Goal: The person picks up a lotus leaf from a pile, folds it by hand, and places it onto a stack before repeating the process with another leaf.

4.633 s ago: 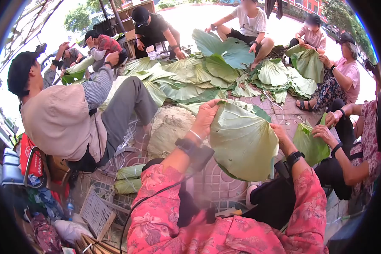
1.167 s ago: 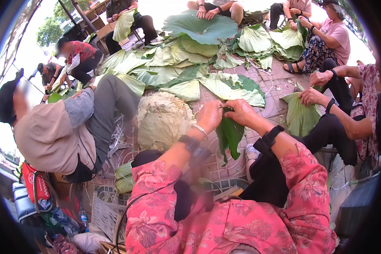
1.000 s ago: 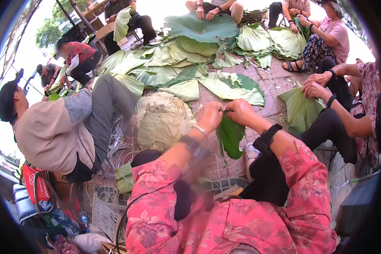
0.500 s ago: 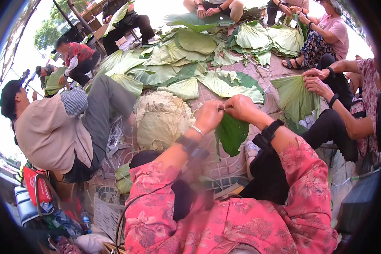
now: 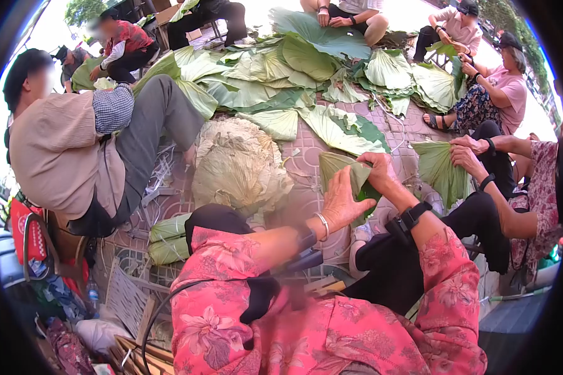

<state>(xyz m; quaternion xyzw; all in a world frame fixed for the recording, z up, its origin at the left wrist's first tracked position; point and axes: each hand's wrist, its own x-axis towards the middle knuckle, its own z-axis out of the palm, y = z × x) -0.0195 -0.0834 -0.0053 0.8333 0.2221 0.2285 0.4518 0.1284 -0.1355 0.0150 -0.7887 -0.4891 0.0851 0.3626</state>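
A folded green lotus leaf (image 5: 333, 167) hangs in front of me, its paler side toward the top. My right hand (image 5: 381, 174) grips the leaf at its right edge, fingers bent around it. Against its lower front lies my left hand (image 5: 343, 203), fingers stretched upward and thumb apart to the right. Part of the leaf is hidden behind both hands. Just left of them, a large round stack of dried, yellowish leaves (image 5: 239, 165) sits on the paving.
A broad heap of green lotus leaves (image 5: 256, 94) spreads across the paved ground ahead. Several people sit around it; one at right holds another leaf (image 5: 443, 167). A seated person in beige (image 5: 75, 156) is close on my left. Rolled leaves (image 5: 169, 239) lie near my left knee.
My hands were pinched together at the leaf's top edge; now they are apart. The left has opened and moved lower, and the leaf's paler face has turned into view.
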